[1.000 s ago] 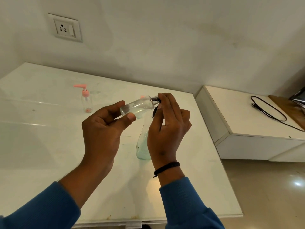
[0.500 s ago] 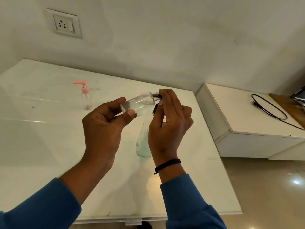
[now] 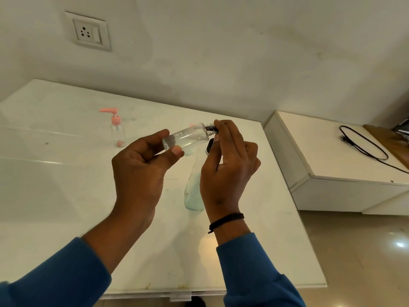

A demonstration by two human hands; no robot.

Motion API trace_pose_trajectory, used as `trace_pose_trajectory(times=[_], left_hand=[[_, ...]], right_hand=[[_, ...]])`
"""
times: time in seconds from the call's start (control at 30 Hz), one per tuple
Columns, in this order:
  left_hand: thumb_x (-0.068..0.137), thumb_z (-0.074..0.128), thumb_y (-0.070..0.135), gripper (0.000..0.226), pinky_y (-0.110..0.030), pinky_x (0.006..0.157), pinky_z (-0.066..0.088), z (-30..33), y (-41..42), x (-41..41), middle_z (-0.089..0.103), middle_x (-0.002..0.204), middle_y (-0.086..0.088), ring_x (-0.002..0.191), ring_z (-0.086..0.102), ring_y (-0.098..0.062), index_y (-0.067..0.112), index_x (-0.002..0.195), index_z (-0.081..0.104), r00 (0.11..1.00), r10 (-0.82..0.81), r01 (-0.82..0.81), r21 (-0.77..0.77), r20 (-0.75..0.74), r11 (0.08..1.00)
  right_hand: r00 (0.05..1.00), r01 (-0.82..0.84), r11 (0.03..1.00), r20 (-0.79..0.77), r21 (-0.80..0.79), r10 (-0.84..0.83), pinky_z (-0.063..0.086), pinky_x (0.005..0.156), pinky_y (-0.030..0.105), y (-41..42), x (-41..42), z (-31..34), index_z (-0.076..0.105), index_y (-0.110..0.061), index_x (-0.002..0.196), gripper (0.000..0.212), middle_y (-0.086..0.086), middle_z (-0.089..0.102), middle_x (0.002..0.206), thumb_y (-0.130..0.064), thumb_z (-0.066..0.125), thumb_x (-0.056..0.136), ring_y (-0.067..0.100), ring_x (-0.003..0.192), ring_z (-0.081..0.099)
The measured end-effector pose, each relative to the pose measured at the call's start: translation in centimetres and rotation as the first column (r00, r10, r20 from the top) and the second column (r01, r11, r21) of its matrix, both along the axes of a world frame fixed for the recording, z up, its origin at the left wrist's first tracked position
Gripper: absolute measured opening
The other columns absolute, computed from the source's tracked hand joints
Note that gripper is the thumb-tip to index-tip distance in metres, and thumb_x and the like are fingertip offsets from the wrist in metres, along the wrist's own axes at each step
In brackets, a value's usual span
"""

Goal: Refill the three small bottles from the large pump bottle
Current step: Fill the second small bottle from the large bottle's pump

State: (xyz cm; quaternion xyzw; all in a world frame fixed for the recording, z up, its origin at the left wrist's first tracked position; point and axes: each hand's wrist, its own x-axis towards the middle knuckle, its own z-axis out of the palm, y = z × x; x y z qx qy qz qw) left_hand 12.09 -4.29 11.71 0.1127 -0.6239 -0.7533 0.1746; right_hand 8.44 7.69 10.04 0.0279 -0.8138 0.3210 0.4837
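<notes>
My left hand (image 3: 141,171) holds a small clear bottle (image 3: 188,137) by its base, tilted almost flat above the table, neck pointing right. My right hand (image 3: 228,165) pinches the dark fitting (image 3: 211,128) at that neck with thumb and forefinger. Behind my right hand stands the large clear bottle (image 3: 193,191) with a little pale green liquid at the bottom; its black top (image 3: 209,148) shows beside my thumb. Another small bottle with a pink pump (image 3: 117,129) stands upright at the back left. A bit of pink shows behind the held bottle; I cannot tell what it is.
The white table (image 3: 66,196) meets the wall at the back; its front edge is near my sleeves. A wall socket (image 3: 88,32) sits above the table. To the right a lower white cabinet (image 3: 332,156) carries a black cable (image 3: 365,145).
Both hands and the held bottle stay together in nearly the same pose; my right fingers have shifted slightly on the neck fitting. The view has tilted a little.
</notes>
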Motion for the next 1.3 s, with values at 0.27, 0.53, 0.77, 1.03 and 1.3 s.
trace_pose_trajectory(times=[0.27,0.53,0.77,1.03,1.3], left_hand=[[0.068,0.079,0.029,0.054,-0.049,0.096,0.055,-0.1,0.0,0.0,0.076,0.111,-0.003,0.103,0.072,-0.030,0.016,0.120,0.072,1.000,-0.004,0.004,0.026,-0.005,1.000],[0.075,0.080,0.020,0.043,-0.049,0.097,0.055,-0.1,-0.1,-0.1,0.076,0.110,0.001,0.102,0.073,-0.026,0.019,0.118,0.073,1.000,0.002,-0.002,0.005,0.005,1.000],[0.065,0.078,0.035,0.057,-0.050,0.096,0.056,0.0,0.1,0.0,0.076,0.110,-0.001,0.103,0.073,-0.030,0.016,0.119,0.072,1.000,-0.006,0.007,0.013,-0.016,1.000],[0.067,0.079,0.030,0.055,-0.051,0.097,0.055,-0.2,-0.1,0.0,0.076,0.111,-0.002,0.103,0.072,-0.030,0.016,0.119,0.072,1.000,-0.007,0.007,0.021,-0.001,1.000],[0.071,0.081,0.025,0.050,-0.049,0.095,0.057,-0.3,0.0,-0.1,0.076,0.111,-0.001,0.103,0.073,-0.028,0.016,0.119,0.072,1.000,-0.010,0.010,0.012,-0.003,1.000]], right_hand=[[1.000,-0.005,1.000,0.005,0.006,0.005,0.034,0.077,0.031,0.0,0.0,0.2,0.072,-0.017,0.120,0.028,-0.007,0.069,0.126,-0.015,0.055,0.099,0.016,0.089,0.051],[1.000,-0.017,1.000,0.014,-0.008,0.017,0.034,0.078,0.031,0.0,0.0,-0.6,0.072,-0.017,0.121,0.028,-0.007,0.068,0.129,-0.018,0.051,0.102,0.015,0.087,0.051],[1.000,0.000,1.000,-0.012,0.012,0.000,0.036,0.078,0.033,0.1,0.0,0.2,0.072,-0.016,0.121,0.028,-0.006,0.069,0.127,-0.015,0.055,0.100,0.015,0.089,0.051],[1.000,-0.016,1.000,0.005,0.003,0.016,0.033,0.077,0.030,0.0,-0.1,-0.4,0.072,-0.015,0.121,0.028,-0.006,0.069,0.128,-0.019,0.052,0.102,0.015,0.088,0.051],[1.000,-0.016,1.000,-0.005,-0.004,0.016,0.035,0.078,0.032,0.1,-0.1,-0.3,0.072,-0.016,0.122,0.028,-0.006,0.068,0.129,-0.015,0.055,0.100,0.016,0.089,0.051]])
